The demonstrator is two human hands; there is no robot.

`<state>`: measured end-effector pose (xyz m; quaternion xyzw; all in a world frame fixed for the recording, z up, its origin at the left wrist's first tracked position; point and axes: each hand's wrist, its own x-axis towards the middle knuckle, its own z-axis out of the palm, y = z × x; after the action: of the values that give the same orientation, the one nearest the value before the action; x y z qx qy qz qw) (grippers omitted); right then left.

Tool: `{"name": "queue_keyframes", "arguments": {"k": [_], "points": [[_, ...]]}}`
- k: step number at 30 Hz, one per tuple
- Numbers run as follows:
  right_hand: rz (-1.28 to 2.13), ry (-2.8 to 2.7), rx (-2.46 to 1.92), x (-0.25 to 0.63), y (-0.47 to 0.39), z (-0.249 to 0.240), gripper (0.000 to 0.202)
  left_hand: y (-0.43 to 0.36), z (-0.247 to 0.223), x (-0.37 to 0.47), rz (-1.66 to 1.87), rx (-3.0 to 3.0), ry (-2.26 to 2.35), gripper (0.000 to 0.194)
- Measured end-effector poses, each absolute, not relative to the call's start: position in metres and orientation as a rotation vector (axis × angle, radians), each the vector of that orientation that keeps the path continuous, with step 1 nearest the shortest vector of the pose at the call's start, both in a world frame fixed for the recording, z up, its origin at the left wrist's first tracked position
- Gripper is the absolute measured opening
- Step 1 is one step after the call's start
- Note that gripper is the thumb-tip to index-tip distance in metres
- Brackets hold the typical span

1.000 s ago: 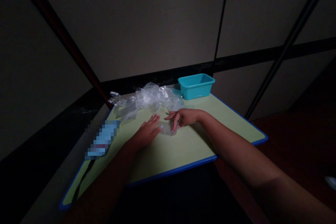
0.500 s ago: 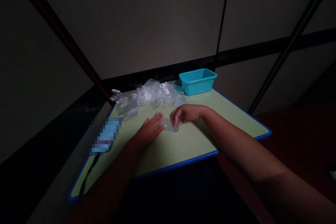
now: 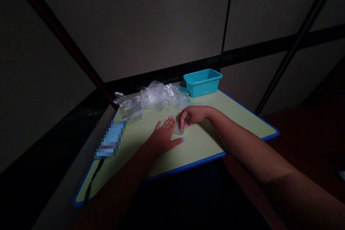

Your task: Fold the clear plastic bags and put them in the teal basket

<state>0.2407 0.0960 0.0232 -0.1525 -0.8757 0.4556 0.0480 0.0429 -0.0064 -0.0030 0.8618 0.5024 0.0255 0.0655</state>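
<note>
Seemingly, one clear plastic sheet is being steadied at centre frame, touched by the left hand, fingers spread, and right hand, fingers curled, grip unclear. Light pressure seems called for. One turquoise tub, one pixelated blue object and uncountable crumpled film are seen on the surface.

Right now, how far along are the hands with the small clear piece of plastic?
The plastic piece already lies on the table. In hand: the left hand is spread at its left side, and the right hand has curled fingers at its other side. Left: it looks unfinished, with both hands there; the crumpled plastic pile lies beyond them, untouched. How much remains, I cannot tell.
</note>
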Motion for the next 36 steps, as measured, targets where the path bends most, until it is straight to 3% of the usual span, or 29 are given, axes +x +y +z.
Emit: {"name": "queue_keyframes", "arguments": {"k": [15,27,36], "points": [[1.365,-2.668,-0.494,0.2432,0.098,0.024,0.021,-0.0103,0.0044,0.0461,-0.02,2.701,1.548,0.072],[1.361,-2.653,-0.524,0.244,0.0971,0.0252,0.032,-0.0093,0.0011,0.0456,-0.05,2.712,1.495,0.073],[1.313,-2.516,-0.452,0.2387,0.0934,0.0281,0.024,-0.0099,0.0026,0.0466,-0.042,2.725,1.468,0.075]]}}
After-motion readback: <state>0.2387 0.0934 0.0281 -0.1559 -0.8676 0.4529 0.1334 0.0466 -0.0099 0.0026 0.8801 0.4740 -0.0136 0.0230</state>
